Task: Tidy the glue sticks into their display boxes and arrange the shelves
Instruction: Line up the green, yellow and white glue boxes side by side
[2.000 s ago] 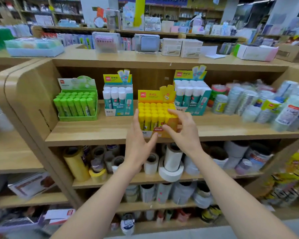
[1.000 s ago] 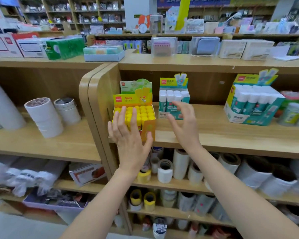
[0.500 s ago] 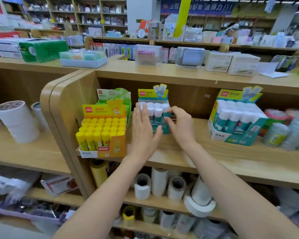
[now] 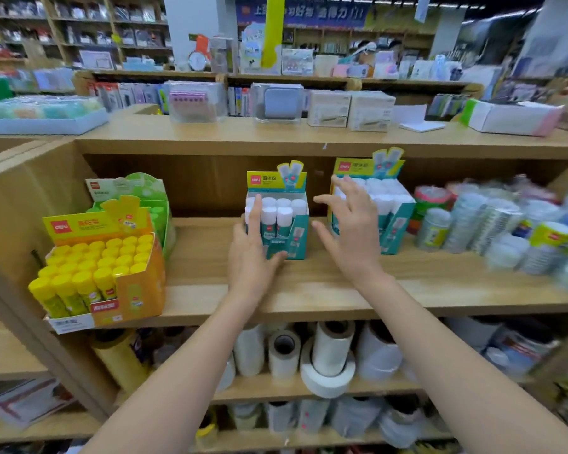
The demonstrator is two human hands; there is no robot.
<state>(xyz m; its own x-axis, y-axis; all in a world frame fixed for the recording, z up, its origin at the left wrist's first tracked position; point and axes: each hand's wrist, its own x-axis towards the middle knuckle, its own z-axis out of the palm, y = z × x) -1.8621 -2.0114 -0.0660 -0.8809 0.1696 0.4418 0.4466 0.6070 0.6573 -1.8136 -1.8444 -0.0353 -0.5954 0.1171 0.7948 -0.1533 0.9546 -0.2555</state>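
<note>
Since half a second ago your right hand [image 4: 351,231] has come off the small teal display box [image 4: 284,237] and swung right, towards the larger teal display box [image 4: 393,221]. Your left hand [image 4: 251,257] has stayed at the small box. Its fingers [image 4: 258,208] lie straight up the box's left side and the thumb lies across the front lower edge, pressing rather than wrapping. The right hand's fingers are spread wide and hold nothing. They overlap the white caps of the larger box, but you cannot tell whether they touch it.

The yellow display box [image 4: 112,273] stands full at the left end of the shelf [image 4: 308,299], its front corner a little over the edge. The green display box [image 4: 145,198] is just behind it. The small teal box sits mid-shelf with its white-capped glue sticks [image 4: 284,213] upright, apart from the larger box to its right.

By the look of it the sticks are already boxed. What is left is squaring the boxes into a row, pulling the yellow one back from the edge and bringing the green one into view.

The green box is mostly hidden behind the yellow. The rolls and tubs [image 4: 492,224] at the right are blurred, and your right hand covers the larger box's left front.
</note>
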